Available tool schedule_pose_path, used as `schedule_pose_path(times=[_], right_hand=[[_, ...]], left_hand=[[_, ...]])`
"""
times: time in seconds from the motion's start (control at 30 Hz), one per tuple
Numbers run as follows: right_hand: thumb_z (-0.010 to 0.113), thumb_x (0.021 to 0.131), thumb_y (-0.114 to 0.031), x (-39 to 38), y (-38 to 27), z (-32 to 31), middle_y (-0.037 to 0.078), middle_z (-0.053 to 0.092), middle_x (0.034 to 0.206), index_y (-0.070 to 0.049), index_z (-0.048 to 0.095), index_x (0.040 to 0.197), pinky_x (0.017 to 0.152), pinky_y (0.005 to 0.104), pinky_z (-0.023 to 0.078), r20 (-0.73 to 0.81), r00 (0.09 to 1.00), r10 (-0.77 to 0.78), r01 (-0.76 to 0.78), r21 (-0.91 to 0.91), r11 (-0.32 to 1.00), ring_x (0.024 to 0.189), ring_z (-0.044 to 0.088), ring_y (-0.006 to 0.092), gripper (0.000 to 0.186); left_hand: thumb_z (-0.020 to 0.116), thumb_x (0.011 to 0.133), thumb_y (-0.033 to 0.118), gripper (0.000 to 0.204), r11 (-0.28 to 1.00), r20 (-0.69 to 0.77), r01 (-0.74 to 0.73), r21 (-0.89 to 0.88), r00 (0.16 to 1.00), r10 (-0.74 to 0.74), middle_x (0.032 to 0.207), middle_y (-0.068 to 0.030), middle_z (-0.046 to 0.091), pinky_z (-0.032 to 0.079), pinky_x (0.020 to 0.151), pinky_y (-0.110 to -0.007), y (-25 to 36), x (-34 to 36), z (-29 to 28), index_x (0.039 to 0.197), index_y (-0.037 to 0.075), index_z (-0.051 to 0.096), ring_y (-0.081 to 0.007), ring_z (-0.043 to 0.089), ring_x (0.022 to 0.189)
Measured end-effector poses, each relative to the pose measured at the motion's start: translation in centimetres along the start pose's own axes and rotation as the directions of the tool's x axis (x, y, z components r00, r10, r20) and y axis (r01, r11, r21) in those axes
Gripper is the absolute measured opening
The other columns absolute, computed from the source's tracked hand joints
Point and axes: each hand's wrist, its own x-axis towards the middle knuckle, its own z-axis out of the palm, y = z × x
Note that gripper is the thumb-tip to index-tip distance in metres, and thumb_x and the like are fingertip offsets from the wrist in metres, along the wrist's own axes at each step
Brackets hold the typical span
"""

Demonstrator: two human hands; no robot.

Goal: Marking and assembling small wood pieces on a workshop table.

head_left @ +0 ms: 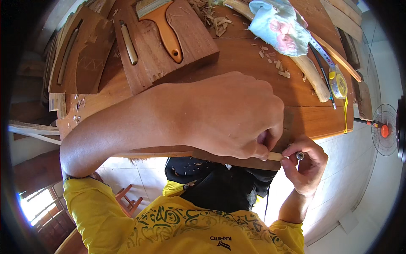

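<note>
My left hand (228, 114) stretches across the front of the wooden table, fingers curled onto a narrow pale wooden stick (275, 156). My right hand (308, 169), just right of it, pinches around the stick's end, with a small metal tool (300, 156) between thumb and index finger; its exact kind is unclear. A brown board (249, 163) lies under the stick along the front edge. Behind my left hand, a thick carved block (148, 72) holds an orange-handled brush (167, 36) and a pale round-handled tool (129, 44) in recesses.
A second carved board (89, 63) is at left. Shavings (215, 21), a stained cloth (272, 27), a curved branch (313, 76), a pencil (325, 80), a yellow tape measure (338, 84) and a slat (347, 70) lie behind. A fan (385, 131) stands at right.
</note>
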Motion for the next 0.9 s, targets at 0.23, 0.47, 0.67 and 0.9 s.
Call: schedule_pose_path(times=[0.23,0.47,0.67,0.9], right_hand=[[0.081,0.073,0.010,0.12,0.24,-0.17,0.005,0.072,0.082,-0.005,0.076,0.092,0.055,0.0215,0.041,0.043,0.998,-0.045,0.045,0.001,0.999,0.068,0.059,0.0071,0.024],[0.082,0.078,0.008,0.37,0.26,-0.18,0.002,0.069,0.082,-0.004,0.075,0.095,0.055,0.0199,0.040,0.063,0.996,-0.062,0.060,0.030,0.998,0.066,0.057,0.0046,0.022],[0.085,0.082,0.001,0.38,0.72,-0.38,-0.003,0.063,0.078,-0.006,0.075,0.097,0.054,0.0230,0.036,0.101,0.994,-0.034,0.031,0.030,0.999,0.062,0.049,0.0035,0.019],[0.085,0.083,0.000,0.38,0.88,-0.36,-0.003,0.064,0.078,-0.006,0.075,0.097,0.054,0.0231,0.037,0.112,0.993,-0.044,0.039,0.052,0.998,0.062,0.050,0.0038,0.019]], left_hand=[[0.077,0.091,0.022,0.016,1.000,0.018,0.018,-0.003,1.000,-0.018,0.088,-0.0127,0.078,0.057,0.078,-0.046,-0.05,-0.14,0.04,0.096,0.008,0.083,-0.0337,0.075,0.086],[0.077,0.094,0.024,0.016,0.998,0.016,-0.042,0.041,0.999,0.041,0.088,-0.0078,0.078,0.057,0.075,-0.043,-0.37,-0.03,0.05,0.097,0.009,0.082,-0.0305,0.072,0.085],[0.084,0.088,0.018,0.013,1.000,-0.004,-0.021,-0.014,1.000,0.021,0.084,-0.0069,0.077,0.055,0.071,-0.039,0.00,-0.08,-0.14,0.097,0.009,0.083,-0.0246,0.067,0.079],[0.087,0.086,0.017,0.015,0.998,-0.008,-0.054,-0.019,0.999,0.053,0.082,-0.0063,0.076,0.051,0.067,-0.038,0.00,-0.26,0.02,0.096,0.007,0.083,-0.0227,0.064,0.074]])
